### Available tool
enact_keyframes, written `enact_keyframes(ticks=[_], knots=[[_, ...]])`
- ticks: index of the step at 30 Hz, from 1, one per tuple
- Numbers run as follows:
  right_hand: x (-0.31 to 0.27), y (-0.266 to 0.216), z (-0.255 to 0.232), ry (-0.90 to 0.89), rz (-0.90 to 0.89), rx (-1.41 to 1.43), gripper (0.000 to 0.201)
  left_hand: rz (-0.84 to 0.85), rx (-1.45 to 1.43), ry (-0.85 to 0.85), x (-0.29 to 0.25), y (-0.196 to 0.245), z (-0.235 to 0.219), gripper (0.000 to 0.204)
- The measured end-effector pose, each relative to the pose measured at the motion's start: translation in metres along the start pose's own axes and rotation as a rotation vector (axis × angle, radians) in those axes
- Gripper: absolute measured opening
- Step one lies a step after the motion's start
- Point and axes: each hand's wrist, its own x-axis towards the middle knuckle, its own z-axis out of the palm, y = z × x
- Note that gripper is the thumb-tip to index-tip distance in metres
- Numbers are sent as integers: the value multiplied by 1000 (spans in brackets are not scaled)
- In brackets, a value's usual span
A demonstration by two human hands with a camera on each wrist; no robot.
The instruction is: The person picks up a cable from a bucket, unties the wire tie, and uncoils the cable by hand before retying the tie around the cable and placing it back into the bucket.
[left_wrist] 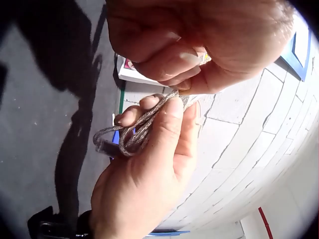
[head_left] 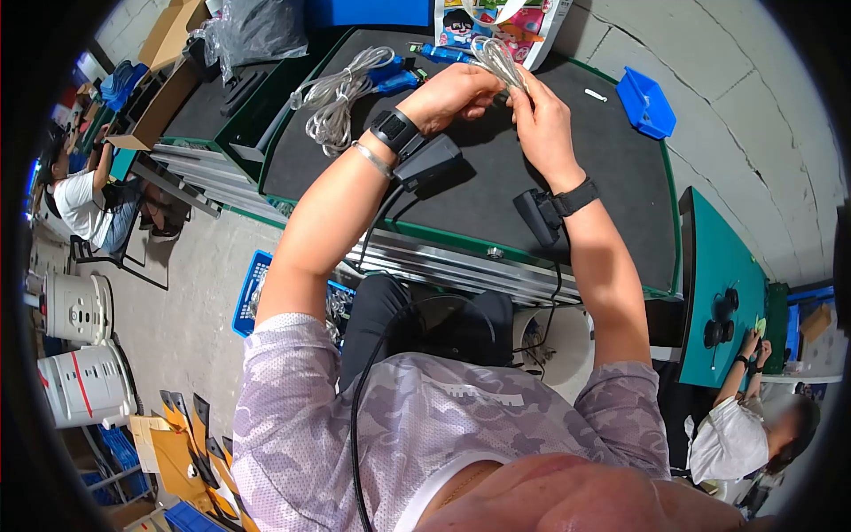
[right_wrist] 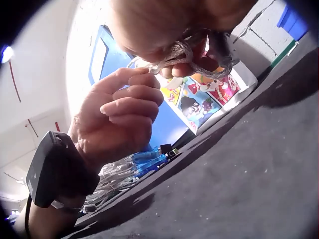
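A coiled, clear-sheathed grey cable (head_left: pixel 499 64) (left_wrist: pixel 144 130) (right_wrist: pixel 180 54) is held above the dark mat. My right hand (head_left: pixel 548 133) (left_wrist: pixel 144 174) (right_wrist: pixel 184 20) grips the coil between thumb and fingers. Beside it, my left hand (head_left: pixel 452 97) (left_wrist: pixel 199 40) (right_wrist: pixel 122 112) pinches a thin bit at the coil's edge with thumb and forefinger, its other fingers curled; whether that bit is a strand or a tie, I cannot tell. More coiled cables (head_left: pixel 335 99) (right_wrist: pixel 117 175) with blue connectors (head_left: pixel 394 78) (right_wrist: pixel 149 162) lie on the mat, left of my left hand.
A printed bag (head_left: pixel 541 31) (right_wrist: pixel 199 107) stands behind my hands. On the mat's right side are a small white piece (head_left: pixel 596 95) and a blue bin (head_left: pixel 645 102). A grey plastic bag (head_left: pixel 257 35) and an open cardboard box (head_left: pixel 146 115) are at the left.
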Motion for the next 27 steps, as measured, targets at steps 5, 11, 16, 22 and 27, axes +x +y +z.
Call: enact_keyframes(ticks=[5, 11, 16, 22, 27], knots=[[0, 1, 1, 47, -133, -70, 30, -29, -22, -12, -4, 5, -2, 20], [1, -10, -6, -2, -189, -97, 28, -73, -104, -2, -1, 4, -3, 26], [0, -8, -6, -21, -116, 19, 29, -73, -114, -68, -2, 6, -8, 23], [-3, -1, -7, -21, 169, 327, 33, 50, -35, -70, -10, 6, 7, 28], [-3, 1, -6, 100, 141, 243, 31, 189, 327, 91, -10, -2, 14, 33]])
